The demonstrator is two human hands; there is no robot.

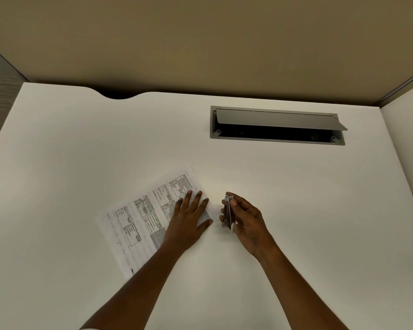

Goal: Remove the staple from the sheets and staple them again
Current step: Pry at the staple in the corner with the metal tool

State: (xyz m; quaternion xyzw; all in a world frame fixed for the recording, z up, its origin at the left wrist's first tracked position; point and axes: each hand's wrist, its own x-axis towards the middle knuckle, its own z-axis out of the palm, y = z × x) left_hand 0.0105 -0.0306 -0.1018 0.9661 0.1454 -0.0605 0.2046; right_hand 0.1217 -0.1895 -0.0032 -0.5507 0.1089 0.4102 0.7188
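- Clearly, the left hand (190, 216) lay flat and spread on the sheets (143, 217), palm down, fingers splayed, pressing on their right end and grasping nothing.
- The sheets were printed with tables and blocks of text and lay at a slant on the white desk (81, 151), one end toward the person's near left, the other reaching up and to the right.
- The thumb of the left hand reached the sheets' right edge, close to the near right corner.
- The right hand (244, 221) was curled around a small metal stapler (228, 211), fingers wrapped on its far side and thumb along the near side.
- The stapler stood roughly on end in that hand, just beside the right edge of the sheets and apart from them.
- Whether the stapler touched the desk could not be told.
- The staple itself was too small to make out.
- A grey cable hatch (277, 126) was set into the desk farther back on the right, its lid tilted up over a dark opening.
- A beige partition wall (200, 39) rose behind the desk.
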